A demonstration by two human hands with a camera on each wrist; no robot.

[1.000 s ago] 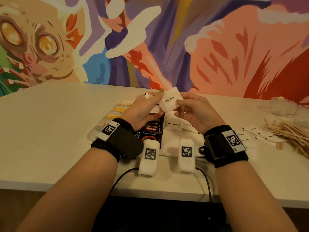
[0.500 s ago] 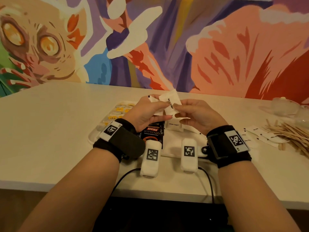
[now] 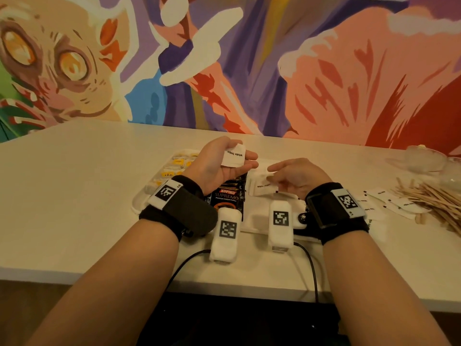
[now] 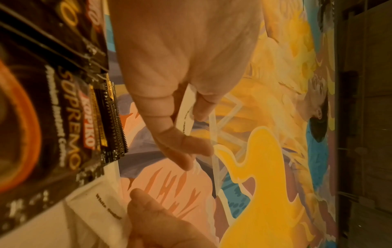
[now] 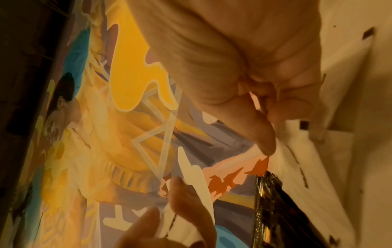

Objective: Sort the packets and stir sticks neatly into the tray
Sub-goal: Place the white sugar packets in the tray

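My left hand (image 3: pixel 219 164) is palm up above the white tray (image 3: pixel 139 204) and pinches a white sugar packet (image 3: pixel 234 156) between thumb and fingers; the left wrist view shows that packet (image 4: pixel 186 109) edge-on. My right hand (image 3: pixel 294 176) is lower, over the tray's right part. Its thumb and curled fingers hold another white sugar packet (image 3: pixel 262 187) on the stack there, as the right wrist view (image 5: pixel 297 159) also shows. Black Kopiko coffee packets (image 3: pixel 227 196) fill the middle of the tray and yellow tea bags (image 3: pixel 174 168) the left.
A pile of wooden stir sticks (image 3: pixel 429 198) lies on the table at the right, with loose sugar packets (image 3: pixel 389 203) beside it. Clear glass dishes (image 3: pixel 424 159) stand behind them. A painted wall runs along the table's far edge.
The hands were together, working the packets between them above the tray. Now they are apart: the right went down to the sugar stack with one packet, and the left keeps one, palm up.
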